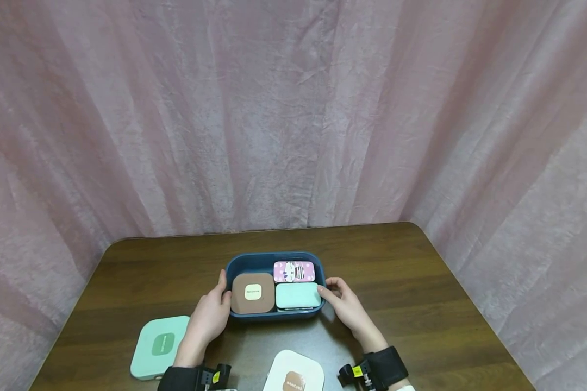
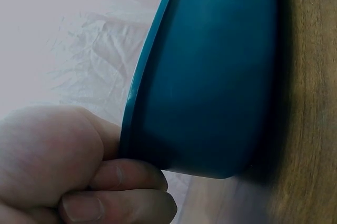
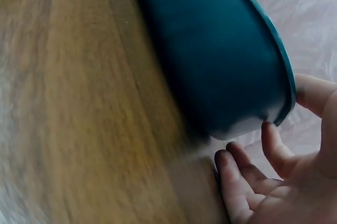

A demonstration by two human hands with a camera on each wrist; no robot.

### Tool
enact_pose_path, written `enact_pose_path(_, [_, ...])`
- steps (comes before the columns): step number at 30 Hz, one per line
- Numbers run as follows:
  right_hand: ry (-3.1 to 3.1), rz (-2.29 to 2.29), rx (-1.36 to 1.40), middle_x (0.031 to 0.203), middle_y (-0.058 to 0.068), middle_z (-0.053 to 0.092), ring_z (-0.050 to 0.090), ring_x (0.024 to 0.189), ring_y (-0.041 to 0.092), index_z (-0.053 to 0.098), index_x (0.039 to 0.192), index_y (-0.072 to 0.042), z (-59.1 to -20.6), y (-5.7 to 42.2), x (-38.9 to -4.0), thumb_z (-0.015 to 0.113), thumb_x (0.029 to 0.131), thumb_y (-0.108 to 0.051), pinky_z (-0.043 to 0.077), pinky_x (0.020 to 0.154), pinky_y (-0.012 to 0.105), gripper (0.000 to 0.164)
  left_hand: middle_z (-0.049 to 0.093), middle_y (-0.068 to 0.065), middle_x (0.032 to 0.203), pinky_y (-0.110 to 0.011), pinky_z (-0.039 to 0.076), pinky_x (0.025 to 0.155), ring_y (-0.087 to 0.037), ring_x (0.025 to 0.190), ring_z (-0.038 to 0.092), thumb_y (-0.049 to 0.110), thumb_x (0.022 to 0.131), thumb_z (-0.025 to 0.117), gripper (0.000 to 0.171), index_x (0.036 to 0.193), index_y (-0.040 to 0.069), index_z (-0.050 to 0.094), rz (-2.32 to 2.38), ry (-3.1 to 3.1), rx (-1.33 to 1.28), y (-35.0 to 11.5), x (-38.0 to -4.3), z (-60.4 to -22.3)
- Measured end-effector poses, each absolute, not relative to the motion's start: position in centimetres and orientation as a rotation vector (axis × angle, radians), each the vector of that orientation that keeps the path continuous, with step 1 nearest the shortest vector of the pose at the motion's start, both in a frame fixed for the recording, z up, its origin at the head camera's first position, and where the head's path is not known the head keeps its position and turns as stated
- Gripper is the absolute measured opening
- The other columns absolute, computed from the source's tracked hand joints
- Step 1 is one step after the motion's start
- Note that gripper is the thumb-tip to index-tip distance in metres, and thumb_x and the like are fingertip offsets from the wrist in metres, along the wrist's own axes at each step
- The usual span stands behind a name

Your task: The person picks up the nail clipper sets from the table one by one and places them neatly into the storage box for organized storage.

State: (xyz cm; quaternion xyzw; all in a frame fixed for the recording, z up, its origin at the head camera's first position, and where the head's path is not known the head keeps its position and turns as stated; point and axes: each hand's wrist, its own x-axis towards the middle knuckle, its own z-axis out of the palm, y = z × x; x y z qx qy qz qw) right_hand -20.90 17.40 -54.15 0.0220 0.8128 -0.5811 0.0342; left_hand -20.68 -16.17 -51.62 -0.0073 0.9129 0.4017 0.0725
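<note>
A dark blue plastic basket point(image 1: 254, 263) with solid walls sits between my two hands. My left hand point(image 1: 210, 314) grips its left end, thumb at the rim and fingers curled against the outside in the left wrist view. At the opposite end, my right hand point(image 1: 346, 305) pinches the rim between thumb and index finger, the other fingers spread below. Inside lie a brown square case point(image 1: 244, 305) at the left, a pink case with a cartoon print point(image 1: 289, 272) at the back right, and a mint green rectangular case point(image 1: 293, 296) in front of it.
A mint green square case point(image 1: 147, 353) lies on the wooden table point(image 1: 445, 304) left of my left forearm. Near the front edge of the view is a white square case point(image 1: 303, 365) with a brown label. A pink curtain point(image 1: 283, 119) hangs behind the table.
</note>
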Motion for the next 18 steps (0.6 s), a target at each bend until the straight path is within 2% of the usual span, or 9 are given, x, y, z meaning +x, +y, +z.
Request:
enact_pose_path(4, [2.435, -1.832, 0.061, 0.098, 0.004, 0.060, 0.054, 0.097, 0.020, 0.066, 0.103, -0.006, -54.19, 17.69, -20.81, 0.068, 0.106, -0.035, 0.039, 0.087, 0.037, 0.030, 0.050, -0.006, 0.061, -0.035, 0.040, 0.050, -0.021, 0.046, 0.046, 0.019, 0.115, 0.045, 0.067, 0.171, 0.003, 0.012, 1.205, 2.749, -0.014, -16.12, -20.66, -51.70])
enact_pose_path(6, [2.412, -1.856, 0.047, 0.095, 0.002, 0.060, 0.053, 0.096, 0.020, 0.067, 0.097, -0.007, -54.23, 17.81, -20.80, 0.068, 0.106, -0.035, 0.038, 0.086, 0.036, 0.030, 0.050, -0.006, 0.060, -0.035, 0.040, 0.050, -0.021, 0.046, 0.046, 0.019, 0.115, 0.045, 0.067, 0.171, 0.003, 0.012, 1.206, 2.748, -0.009, -16.14, -20.67, -51.69])
enact_pose_path(16, [2.347, -1.913, 0.000, 0.101, 0.003, 0.063, 0.055, 0.100, 0.022, 0.067, 0.091, -0.004, -54.52, 18.02, -21.10, 0.068, 0.106, -0.032, 0.037, 0.089, 0.038, 0.032, 0.053, -0.013, 0.076, -0.040, 0.039, 0.057, -0.022, 0.049, 0.040, 0.021, 0.117, 0.043, 0.066, 0.171, 0.004, 0.010, 1.248, 2.692, 0.026, -16.69, -20.85, -51.17])
enact_pose_path(17, [2.343, -1.915, 0.003, 0.101, 0.003, 0.063, 0.055, 0.100, 0.022, 0.067, 0.091, -0.004, -54.58, 18.05, -21.09, 0.068, 0.106, -0.032, 0.037, 0.089, 0.038, 0.032, 0.060, -0.018, 0.083, -0.041, 0.042, 0.060, -0.025, 0.053, 0.049, 0.023, 0.117, 0.043, 0.067, 0.171, 0.003, 0.010, 1.237, 2.697, 0.043, -16.79, -20.85, -51.06])
enact_pose_path(18, [2.343, -1.914, 0.005, 0.102, 0.003, 0.064, 0.055, 0.100, 0.021, 0.067, 0.091, -0.004, -54.66, 18.08, -21.06, 0.068, 0.106, -0.032, 0.037, 0.090, 0.038, 0.031, 0.063, -0.019, 0.087, -0.041, 0.042, 0.060, -0.027, 0.053, 0.049, 0.025, 0.117, 0.044, 0.068, 0.171, 0.003, 0.009, 1.237, 2.687, 0.045, -16.92, -20.82, -50.96])
